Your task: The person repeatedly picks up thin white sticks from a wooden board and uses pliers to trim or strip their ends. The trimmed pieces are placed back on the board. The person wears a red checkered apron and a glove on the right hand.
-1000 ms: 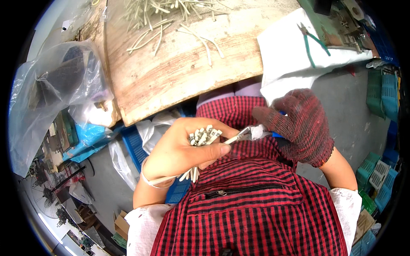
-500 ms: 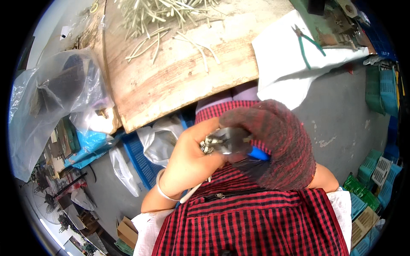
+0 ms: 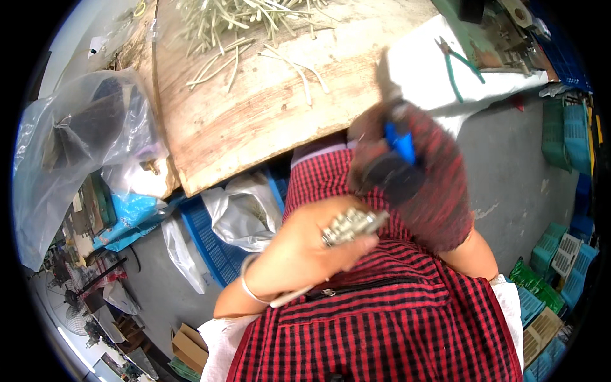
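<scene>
My left hand (image 3: 299, 251), bare with a white band at the wrist, is closed round a tight bundle of pale cord-like pieces (image 3: 350, 227). Their blunt ends poke out between thumb and fingers, and a pale end trails below the wrist. Up and to the right, my right hand (image 3: 433, 172) wears a dark red-and-black knitted glove and grips blue-handled pliers (image 3: 401, 145). Motion blurs the pliers, and their jaws cannot be made out clearly. The two hands are apart, above my red-and-black checked apron (image 3: 382, 325).
A wooden table (image 3: 254, 127) ahead carries a heap of similar pale pieces (image 3: 248, 22) and several loose ones. Green-handled pliers (image 3: 453, 67) lie on white cloth at right. Below the table stands a blue crate (image 3: 213, 248) with a white bag (image 3: 238, 213). Plastic sheeting (image 3: 83, 140) hangs left.
My right hand has drawn the pliers up and away from the bundle, toward the table edge. My left hand has shifted slightly right and down, and the bundle's ends now show plainly.
</scene>
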The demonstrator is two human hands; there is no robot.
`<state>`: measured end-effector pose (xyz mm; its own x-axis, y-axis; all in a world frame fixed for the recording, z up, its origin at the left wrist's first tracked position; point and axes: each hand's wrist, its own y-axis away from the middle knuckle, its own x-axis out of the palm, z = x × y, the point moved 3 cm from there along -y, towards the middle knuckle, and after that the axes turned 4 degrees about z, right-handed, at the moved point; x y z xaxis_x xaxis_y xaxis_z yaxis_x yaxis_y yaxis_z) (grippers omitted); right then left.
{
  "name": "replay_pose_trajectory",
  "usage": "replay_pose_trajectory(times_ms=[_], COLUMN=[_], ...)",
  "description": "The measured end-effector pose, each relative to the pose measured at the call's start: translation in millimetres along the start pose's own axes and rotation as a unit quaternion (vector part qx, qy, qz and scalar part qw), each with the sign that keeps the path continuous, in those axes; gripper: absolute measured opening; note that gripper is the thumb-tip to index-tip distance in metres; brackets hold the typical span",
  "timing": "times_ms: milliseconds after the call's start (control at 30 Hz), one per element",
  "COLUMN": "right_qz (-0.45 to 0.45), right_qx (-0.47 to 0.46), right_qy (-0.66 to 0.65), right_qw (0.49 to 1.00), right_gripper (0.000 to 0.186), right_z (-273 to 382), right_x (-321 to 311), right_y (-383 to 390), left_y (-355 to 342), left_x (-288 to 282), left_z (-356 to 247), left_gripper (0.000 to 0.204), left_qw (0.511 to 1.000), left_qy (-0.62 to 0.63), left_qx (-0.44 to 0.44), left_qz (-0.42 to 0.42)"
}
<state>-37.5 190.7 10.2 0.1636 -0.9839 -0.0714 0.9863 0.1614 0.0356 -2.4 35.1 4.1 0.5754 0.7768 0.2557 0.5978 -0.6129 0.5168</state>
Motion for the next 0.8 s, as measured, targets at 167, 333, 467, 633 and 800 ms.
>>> replay_pose_trajectory(times_ms=[167,333,467,633,800], right_qz=[0.054,0.087,0.096,0.138,0.127], right_qx=[0.0,-0.056,-0.098,-0.095,-0.041], right_qy=[0.173,0.209,0.189,0.279,0.22], right_qw=[0.983,0.972,0.972,0.946,0.966], right_gripper=[0.022,0.04,0.041,0.041,0.037], right_z=[10,2,-3,-11,-25], right_x=[-9,-9,-7,4,-1], right_y=[5,14,18,29,35], left_y=[0,-2,-7,-10,-9], left_x=[-6,-8,-2,7,7], left_z=[1,6,11,46,57], left_gripper=[0.025,0.024,0.031,0.037,0.047], left_qw=[0.996,0.996,0.999,0.995,0.984], left_qy=[0.083,0.081,0.019,0.091,0.175], left_qx=[-0.035,-0.029,0.03,0.029,0.029], left_qz=[-0.025,0.005,-0.028,-0.034,-0.026])
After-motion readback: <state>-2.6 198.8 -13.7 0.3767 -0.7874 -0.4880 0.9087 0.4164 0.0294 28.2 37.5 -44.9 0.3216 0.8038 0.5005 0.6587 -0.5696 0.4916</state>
